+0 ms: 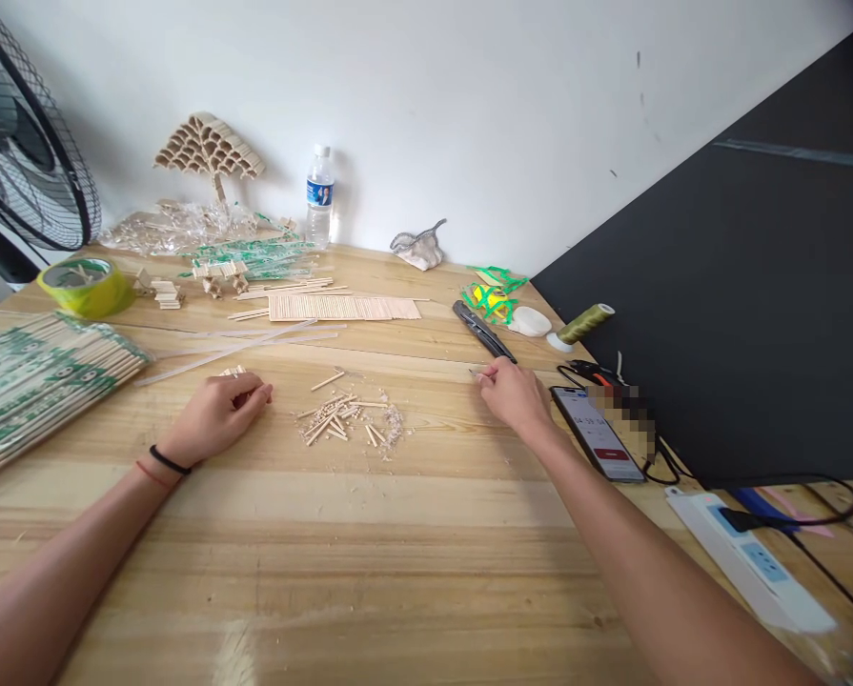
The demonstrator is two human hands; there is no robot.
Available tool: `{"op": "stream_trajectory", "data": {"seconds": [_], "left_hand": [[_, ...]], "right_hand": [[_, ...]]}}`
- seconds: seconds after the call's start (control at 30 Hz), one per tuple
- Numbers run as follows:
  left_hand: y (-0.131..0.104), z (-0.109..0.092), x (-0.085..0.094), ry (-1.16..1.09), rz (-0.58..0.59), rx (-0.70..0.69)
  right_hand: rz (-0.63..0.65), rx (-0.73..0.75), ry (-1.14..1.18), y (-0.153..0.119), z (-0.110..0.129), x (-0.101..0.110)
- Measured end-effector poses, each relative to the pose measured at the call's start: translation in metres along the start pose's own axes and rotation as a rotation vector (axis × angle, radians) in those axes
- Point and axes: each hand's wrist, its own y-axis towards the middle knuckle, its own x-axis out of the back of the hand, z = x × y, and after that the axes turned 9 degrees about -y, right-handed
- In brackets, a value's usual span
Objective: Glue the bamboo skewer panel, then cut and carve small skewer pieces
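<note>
My left hand rests on the table with its fingers curled closed; whatever is inside it, if anything, is hidden. Just behind its knuckles lie a few short stick pieces. To its right is a loose pile of cut wooden stick pieces with crumbs and shavings. My right hand is closed in a pinch near the tabletop, with a tiny dark tip at its fingers that I cannot make out. Right behind that hand lies a black utility knife. A flat panel of sticks lies farther back.
A bag of sticks, yellow tape roll and fan stand left. Behind are a stick-built tree and a bottle. Right: thread spool, phone, power strip with cables.
</note>
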Motion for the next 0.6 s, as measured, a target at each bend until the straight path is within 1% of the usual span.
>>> {"op": "stream_trajectory", "data": {"seconds": [0.1, 0.23, 0.3, 0.37, 0.43, 0.5, 0.57, 0.6], "left_hand": [[0.0, 0.002, -0.001, -0.005, -0.006, 0.007], [0.001, 0.003, -0.001, 0.0, 0.003, 0.014], [0.001, 0.003, -0.001, 0.002, 0.007, 0.015], [0.001, 0.003, -0.001, 0.003, 0.008, 0.013], [0.001, 0.004, -0.001, 0.003, 0.01, 0.013], [0.001, 0.004, -0.001, 0.002, 0.012, 0.013], [0.001, 0.004, -0.001, 0.002, 0.014, 0.008], [0.001, 0.004, -0.001, 0.003, 0.015, 0.004]], "right_hand": [[-0.019, -0.048, 0.062, 0.006, -0.002, -0.004], [-0.044, -0.054, 0.1, 0.012, -0.004, -0.009], [-0.046, -0.066, 0.097, 0.009, -0.002, -0.01], [-0.048, -0.063, 0.098, 0.0, 0.004, -0.012], [-0.065, -0.022, 0.101, -0.012, 0.009, -0.015], [-0.107, 0.071, 0.093, -0.022, 0.011, -0.019], [-0.152, 0.131, 0.067, -0.026, 0.007, -0.022], [-0.164, 0.126, 0.053, -0.026, 0.004, -0.023]]}}
